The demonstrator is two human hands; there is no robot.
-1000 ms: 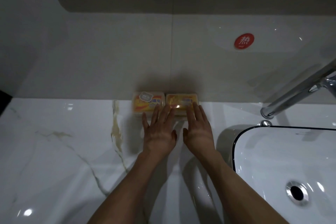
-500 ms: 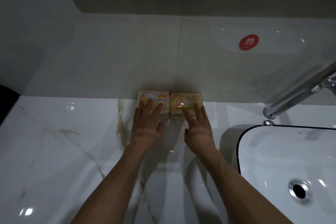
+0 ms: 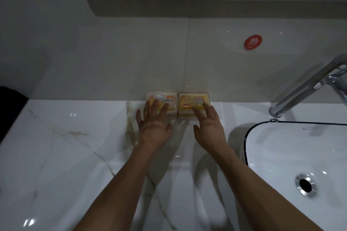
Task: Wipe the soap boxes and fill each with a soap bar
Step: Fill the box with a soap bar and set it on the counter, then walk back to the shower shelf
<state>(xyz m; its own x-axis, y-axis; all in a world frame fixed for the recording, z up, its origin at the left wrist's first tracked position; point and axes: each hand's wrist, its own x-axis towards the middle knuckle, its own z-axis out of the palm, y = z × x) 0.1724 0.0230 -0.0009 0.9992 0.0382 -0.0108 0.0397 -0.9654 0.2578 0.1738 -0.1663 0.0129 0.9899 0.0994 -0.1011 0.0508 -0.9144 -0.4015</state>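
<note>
Two clear soap boxes are set side by side at the back edge of the marble bench (image 3: 56,155), touching the tiled wall (image 3: 112,62). Long axes run left-right, parallel to the wall; lids face up. The left soap box (image 3: 170,102) and the right soap box (image 3: 191,100) each hold a yellow-orange wrapped soap bar; the print on the wrappers is too blurred to read. A small clear tab or sticker (image 3: 159,96) is seen on the left lid. The left hand (image 3: 155,127) is laid flat, fingers (image 3: 152,108) spread apart, tips resting on the left box. The right hand (image 3: 209,127) is likewise flat, fingers (image 3: 208,109) apart on the right box; nothing is gripped. A red round sticker (image 3: 253,42) marked "热" is on the wall. A white basin (image 3: 281,155) and chrome tap (image 3: 308,88) lie to the right.
</note>
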